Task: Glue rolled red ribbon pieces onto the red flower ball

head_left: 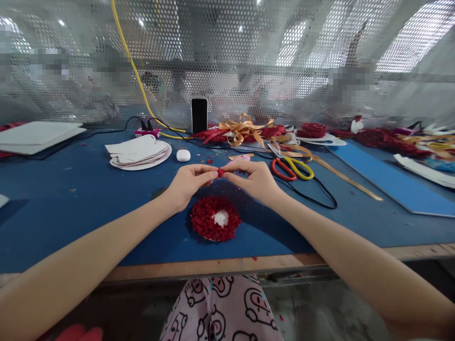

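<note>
My left hand (192,182) and my right hand (250,177) meet over the middle of the blue table. Between their fingertips they pinch a small piece of red material (221,172), mostly covered by the fingers; it looks like ribbon or fabric. Just below the hands, a round red ruffled rosette (202,220) lies flat on the table. Its white centre shows a little right of its middle. Both hands are apart from the rosette.
Red- and yellow-handled scissors (284,169) lie right of my hands, beside a black cord (329,206). Behind are tan ribbons (245,128), a phone (199,116), stacked white card pieces (140,154) and a white case (183,155). A blue board (391,177) is at right; perforated mesh (227,57) stands behind.
</note>
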`<act>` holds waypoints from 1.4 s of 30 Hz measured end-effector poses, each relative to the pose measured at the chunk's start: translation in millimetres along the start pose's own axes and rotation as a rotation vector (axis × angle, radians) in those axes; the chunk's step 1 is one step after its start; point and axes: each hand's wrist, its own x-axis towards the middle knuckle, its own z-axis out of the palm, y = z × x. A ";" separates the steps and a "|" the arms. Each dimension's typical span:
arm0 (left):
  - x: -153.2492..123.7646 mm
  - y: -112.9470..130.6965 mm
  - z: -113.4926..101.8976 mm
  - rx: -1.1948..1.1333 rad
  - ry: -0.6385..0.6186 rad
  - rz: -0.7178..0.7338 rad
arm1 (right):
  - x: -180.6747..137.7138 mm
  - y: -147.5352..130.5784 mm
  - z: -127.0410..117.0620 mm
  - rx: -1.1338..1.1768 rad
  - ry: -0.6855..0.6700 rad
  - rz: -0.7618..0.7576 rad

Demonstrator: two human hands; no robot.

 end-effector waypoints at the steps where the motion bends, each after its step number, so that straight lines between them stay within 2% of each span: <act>1: 0.0 0.0 -0.1 -0.001 -0.008 0.000 | -0.1 0.3 -0.2 -0.008 0.006 -0.060; 4: 0.2 -0.3 -0.5 -0.005 -0.018 -0.002 | -0.7 1.6 -0.8 -0.054 0.026 -0.184; 8: -0.3 -0.4 -0.6 -0.006 -0.018 -0.005 | -1.4 3.7 -2.6 -0.104 0.047 -0.253; 17: -1.4 0.5 -1.8 -0.018 -0.037 -0.027 | 3.1 6.9 -7.2 -0.139 0.002 -0.448; 24: -3.0 2.5 -0.8 0.003 -0.047 -0.024 | 2.3 7.8 -6.3 -0.146 0.007 -0.441; 30: -4.2 3.5 -0.4 0.034 -0.030 -0.031 | 0.3 5.2 -4.8 -0.124 -0.004 -0.329; 34: -3.8 2.8 -0.5 0.032 -0.053 -0.002 | -0.4 3.6 -4.6 -0.112 0.037 -0.277; 42: -5.1 2.2 -0.9 0.037 -0.096 0.060 | -0.6 0.8 -5.8 -0.098 0.096 -0.269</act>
